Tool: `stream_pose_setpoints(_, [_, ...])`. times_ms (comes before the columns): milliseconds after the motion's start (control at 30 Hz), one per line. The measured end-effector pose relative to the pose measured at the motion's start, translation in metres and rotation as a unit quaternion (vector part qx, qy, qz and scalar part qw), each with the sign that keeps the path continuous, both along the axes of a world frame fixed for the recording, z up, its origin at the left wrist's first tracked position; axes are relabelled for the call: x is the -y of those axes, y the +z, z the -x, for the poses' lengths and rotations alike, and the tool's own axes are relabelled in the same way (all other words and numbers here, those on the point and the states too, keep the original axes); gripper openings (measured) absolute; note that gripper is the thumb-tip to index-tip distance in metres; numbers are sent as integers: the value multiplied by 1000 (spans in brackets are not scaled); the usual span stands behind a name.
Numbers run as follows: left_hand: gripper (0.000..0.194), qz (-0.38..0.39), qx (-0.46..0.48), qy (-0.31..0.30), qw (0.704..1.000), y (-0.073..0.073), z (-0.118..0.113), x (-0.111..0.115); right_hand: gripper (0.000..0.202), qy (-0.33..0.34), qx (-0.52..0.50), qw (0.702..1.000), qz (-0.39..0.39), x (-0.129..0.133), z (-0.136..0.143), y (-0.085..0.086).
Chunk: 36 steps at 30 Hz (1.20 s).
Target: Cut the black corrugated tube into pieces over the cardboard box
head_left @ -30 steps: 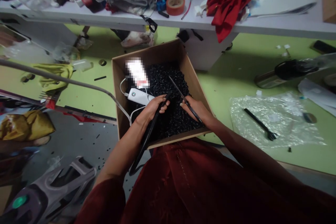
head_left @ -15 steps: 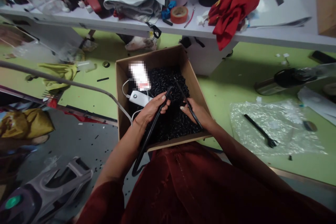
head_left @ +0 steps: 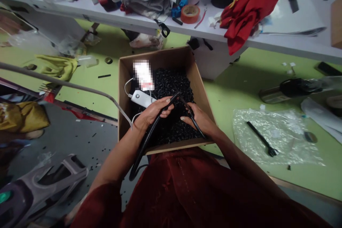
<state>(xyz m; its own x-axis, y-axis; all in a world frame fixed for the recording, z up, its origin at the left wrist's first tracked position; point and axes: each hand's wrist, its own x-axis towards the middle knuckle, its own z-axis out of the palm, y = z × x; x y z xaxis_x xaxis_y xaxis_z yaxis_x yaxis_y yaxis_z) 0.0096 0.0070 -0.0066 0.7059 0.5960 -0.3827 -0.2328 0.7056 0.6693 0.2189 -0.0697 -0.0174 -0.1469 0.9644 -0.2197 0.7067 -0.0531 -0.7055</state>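
My left hand [head_left: 157,109] is closed around a long black corrugated tube [head_left: 149,137], whose lower length hangs over the box's front edge by my lap. In my right hand [head_left: 200,117] is a slim dark tool [head_left: 197,128]; its exact kind is unclear. The tool's far end meets or lies close to the tube's upper end. Both hands are over an open cardboard box [head_left: 200,82] filled with small black pieces [head_left: 172,130]. A white power bank [head_left: 143,98] with cables and a blurred bright phone-like device [head_left: 144,74] rest on the pieces at the left.
Right of the box, a clear plastic bag [head_left: 285,139] lies under a black fork-ended strip [head_left: 260,137]. A bottle [head_left: 280,89] lies behind it. Across the back runs a shelf [head_left: 107,21] with orange tape [head_left: 190,13] and red cloth [head_left: 248,10]. A grey cable [head_left: 66,82] crosses from the left.
The tube's upper end has moved right and bent toward the tool, closing the gap between them. My right hand has stayed nearly in place, and the view has shifted slightly.
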Motion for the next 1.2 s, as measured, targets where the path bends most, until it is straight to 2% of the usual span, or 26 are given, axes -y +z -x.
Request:
stream_pose_setpoints(333, [24,5,-31,-35,999,-2,-2,2,57,6,-3,1000,0,-1,-1,0])
stream_pose_setpoints(533, [25,3,-33,-45,998,1,-4,4,37,0,10,999,-31,0,-2,-1])
stream_pose_setpoints(700, [22,16,-30,-39,999,-2,-5,5,30,8,23,999,-22,0,-4,-3])
stream_pose_setpoints(1200, [17,39,-60,-15,997,-14,-7,1,27,32,194,980,44,-4,-1,2])
